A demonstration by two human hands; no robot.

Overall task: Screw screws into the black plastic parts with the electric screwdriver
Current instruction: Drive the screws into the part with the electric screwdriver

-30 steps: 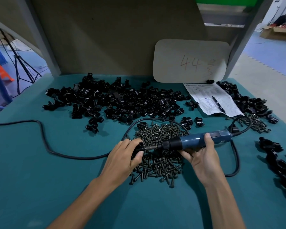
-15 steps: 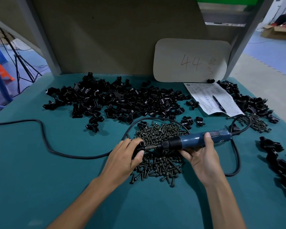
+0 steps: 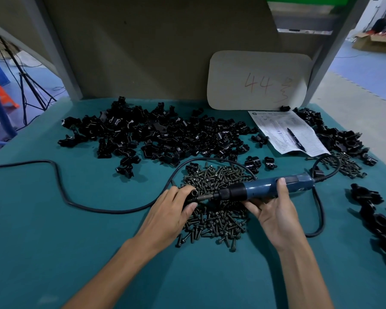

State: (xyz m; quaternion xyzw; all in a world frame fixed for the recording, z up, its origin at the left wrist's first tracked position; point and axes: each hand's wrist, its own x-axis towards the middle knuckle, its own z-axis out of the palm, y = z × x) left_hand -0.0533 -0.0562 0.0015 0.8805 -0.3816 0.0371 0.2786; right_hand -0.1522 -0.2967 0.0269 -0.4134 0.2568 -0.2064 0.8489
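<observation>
The left hand (image 3: 172, 210) grips a black plastic part (image 3: 191, 196) over the screw pile (image 3: 216, 197) at the middle of the desk (image 3: 54, 230). The right hand (image 3: 274, 210) holds the blue electric screwdriver (image 3: 267, 188), its bit meeting the part.

Factory assembly bench (image 3: 76, 241): heaped black plastic parts (image 3: 156, 134), screws (image 3: 216, 221) (work sheet (image 3: 274, 128) too)

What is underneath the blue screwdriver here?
Dark screws piled on the table lie beneath the screwdriver. The right hand covers what is under its body; the left hand hides most of the black part at its tip.
</observation>
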